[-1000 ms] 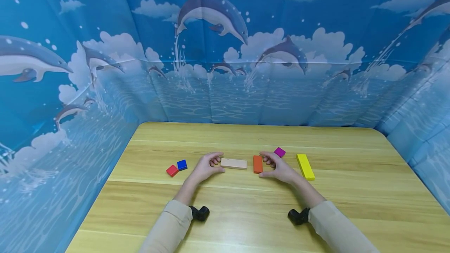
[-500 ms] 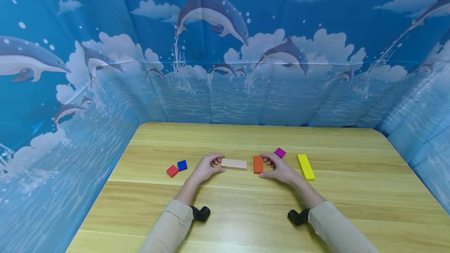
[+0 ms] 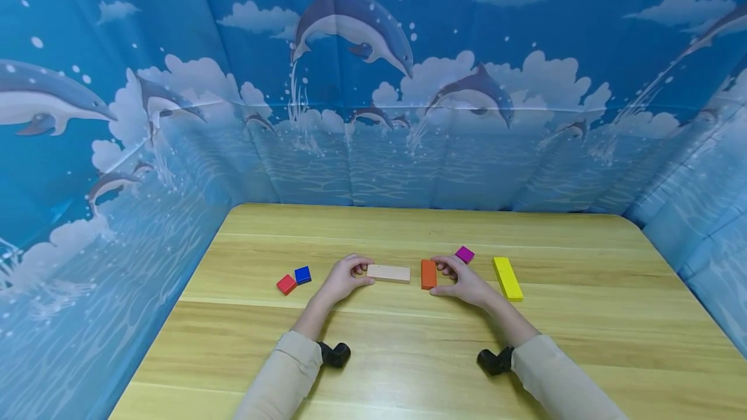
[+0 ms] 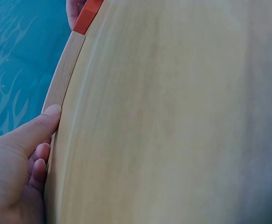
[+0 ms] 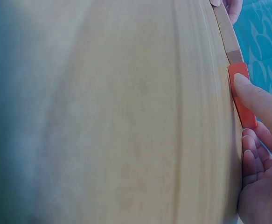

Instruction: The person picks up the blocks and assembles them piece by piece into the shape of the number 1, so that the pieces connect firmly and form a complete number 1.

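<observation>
Near the middle of the table my left hand (image 3: 343, 279) pinches the left end of a plain wooden block (image 3: 389, 273). Its thumb lies along the near side of the wood (image 4: 63, 74) in the left wrist view; the far fingertip is hidden there. An orange block (image 3: 428, 275) stands crosswise to the right, across a small gap. My right hand (image 3: 463, 282) holds it between thumb and index finger, at its near and far ends. The right wrist view shows that thumb (image 5: 243, 80) pressed on the orange face, the other fingers curled behind.
A small purple block (image 3: 464, 254) lies just beyond the right hand, and a long yellow block (image 3: 508, 279) to its right. Left of the left hand are a red block (image 3: 286, 284) and a blue block (image 3: 302, 275), corners nearly touching. A dolphin-print curtain (image 3: 373, 148) hangs behind the wooden table (image 3: 385, 355).
</observation>
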`<state>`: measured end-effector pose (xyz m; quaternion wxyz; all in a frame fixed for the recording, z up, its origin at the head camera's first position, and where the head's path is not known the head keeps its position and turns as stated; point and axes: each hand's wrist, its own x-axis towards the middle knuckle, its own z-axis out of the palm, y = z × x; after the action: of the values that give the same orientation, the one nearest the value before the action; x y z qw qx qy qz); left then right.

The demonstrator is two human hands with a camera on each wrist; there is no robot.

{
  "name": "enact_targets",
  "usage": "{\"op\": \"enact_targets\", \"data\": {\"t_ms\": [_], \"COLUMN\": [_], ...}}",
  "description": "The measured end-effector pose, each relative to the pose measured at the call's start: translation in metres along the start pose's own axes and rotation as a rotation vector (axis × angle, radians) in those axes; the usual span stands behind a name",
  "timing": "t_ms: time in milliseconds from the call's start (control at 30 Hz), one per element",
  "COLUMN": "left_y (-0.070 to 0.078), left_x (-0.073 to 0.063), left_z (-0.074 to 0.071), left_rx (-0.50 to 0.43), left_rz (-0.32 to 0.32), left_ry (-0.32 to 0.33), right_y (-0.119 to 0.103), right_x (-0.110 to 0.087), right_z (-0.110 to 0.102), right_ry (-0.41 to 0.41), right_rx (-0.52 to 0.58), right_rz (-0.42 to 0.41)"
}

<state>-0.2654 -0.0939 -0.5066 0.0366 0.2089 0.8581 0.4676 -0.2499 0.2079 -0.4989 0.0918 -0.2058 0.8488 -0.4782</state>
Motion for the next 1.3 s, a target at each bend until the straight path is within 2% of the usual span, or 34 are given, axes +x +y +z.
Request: {"op": "enact_targets", "data": {"t_ms": [367, 533, 700, 1033, 1300], "left_y": [0.002, 0.002, 0.002, 0.009, 0.025], "left_x": [0.000, -0.001, -0.002, -0.012, -0.027], "left_z": [0.001, 0.001, -0.002, -0.003, 0.005], "left_rx": [-0.005, -0.007, -0.018, -0.041, -0.045], "left_rz": [0.006, 0.000, 0.023, 0.109, 0.108], "left_ry": [0.007, 0.006, -0.002, -0.038, -0.025], "right_y": [-0.005, -0.027, -0.044, -0.039, -0.039], "right_x": [-0.001, -0.006, -0.009, -0.008, -0.008], "right_z": [0.000, -0.002, -0.004, -0.002, -0.002], "right_ry": [0.001, -0.011, -0.023, -0.015, -0.019], "right_rx": [-0.013, 0.003, 0.003, -0.009, 0.003], "right_rz": [0.014, 0.020, 0.024, 0.030, 0.023]}}
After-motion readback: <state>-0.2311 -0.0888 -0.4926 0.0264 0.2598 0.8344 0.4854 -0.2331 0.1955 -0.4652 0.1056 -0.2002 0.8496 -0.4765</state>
